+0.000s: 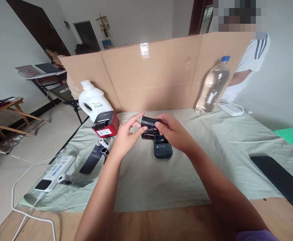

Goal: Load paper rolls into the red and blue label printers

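Both my hands are raised over the middle of the cloth, at a glossy black roll of ribbon or film. My right hand grips the roll's right end between thumb and fingers. At its left end, the thumb of my left hand presses on the roll, the index finger stretched out above it. A dark, shiny strip hangs just under the roll. Right below lies a small dark blue-black device, like a portable printer, its far part hidden by my right hand and the strip.
A red and black box-shaped device stands before a white jug. Black strip, small white spools and a white power strip lie left. A water bottle leans against cardboard; a phone lies right.
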Available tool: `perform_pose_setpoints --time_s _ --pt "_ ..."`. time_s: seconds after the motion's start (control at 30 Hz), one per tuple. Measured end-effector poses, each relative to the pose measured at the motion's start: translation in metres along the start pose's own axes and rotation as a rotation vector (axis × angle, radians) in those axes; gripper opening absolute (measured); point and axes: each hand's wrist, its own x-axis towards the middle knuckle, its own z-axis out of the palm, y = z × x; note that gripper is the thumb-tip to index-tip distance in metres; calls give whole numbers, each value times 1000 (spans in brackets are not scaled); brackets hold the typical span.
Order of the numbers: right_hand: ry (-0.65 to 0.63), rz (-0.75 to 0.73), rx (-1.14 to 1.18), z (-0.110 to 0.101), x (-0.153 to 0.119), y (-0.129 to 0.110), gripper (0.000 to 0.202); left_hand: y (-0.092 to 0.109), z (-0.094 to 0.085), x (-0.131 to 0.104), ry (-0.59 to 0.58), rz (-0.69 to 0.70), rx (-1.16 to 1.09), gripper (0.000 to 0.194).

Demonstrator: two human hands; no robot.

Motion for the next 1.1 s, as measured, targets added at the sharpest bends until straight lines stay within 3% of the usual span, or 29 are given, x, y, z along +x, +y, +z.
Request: perform_pose_setpoints --time_s 0.23,0.33,0.53,0.67,0.8,0.93,1.1 --pt "-117 49 50 -3 -2 -4 43 7 -10 -3 -26 97 22 47" --pt "-72 7 -13 -1 -4 -7 33 8 -13 -5 -44 51 -17 42" --pt "-52 -249 -59 9 -5 -7 21 14 -12 -9 -104 -23 -19 29" --pt "-49 -233 -37 11 -4 -3 22 17 -12 -12 -140 -30 -53 33" --pt "-129 -178 -2 8 -3 -3 27 17 -14 -16 -152 -22 -50 39" --pt "-119 -274 -41 10 -4 -3 29 10 -9 -23 -77 -47 -75 29" --pt "-172 -261 -133 27 -1 11 19 -19 3 -48 10 -128 -246 33"
